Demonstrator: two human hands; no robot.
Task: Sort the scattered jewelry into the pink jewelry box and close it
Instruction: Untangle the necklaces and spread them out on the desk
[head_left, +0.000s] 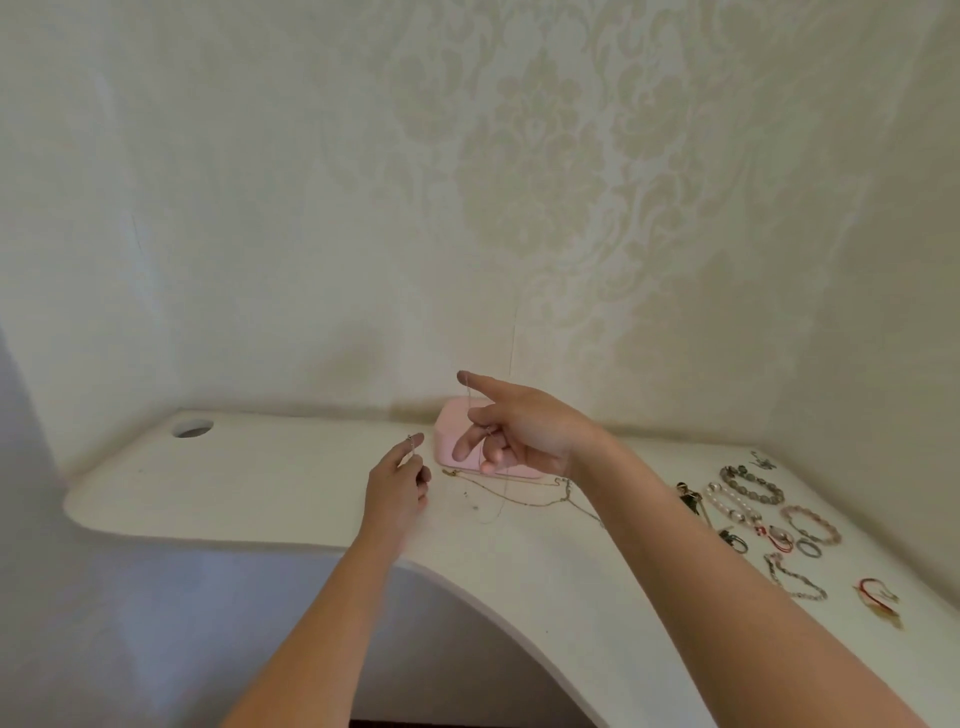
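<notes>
The pink jewelry box (447, 439) sits shut near the wall at the back of the white desk (260, 483), partly hidden by my right hand (524, 431). That hand is raised, forefinger stretched out, with a thin silver chain (501, 486) draped over the fingers and hanging down to the desk. My left hand (400, 480) pinches the chain's other end at its small clasp (410, 440), left of the box. Several more thin chains (540, 499) lie tangled on the desk in front of the box.
At the right lie several beaded bracelets (753, 486), a pearl one (730, 506), a pink one (813, 525), a silver link bracelet (797, 577), rings (808, 548) and red cords (878, 597). A cable hole (192, 428) opens at the back left. The desk's front edge curves inward.
</notes>
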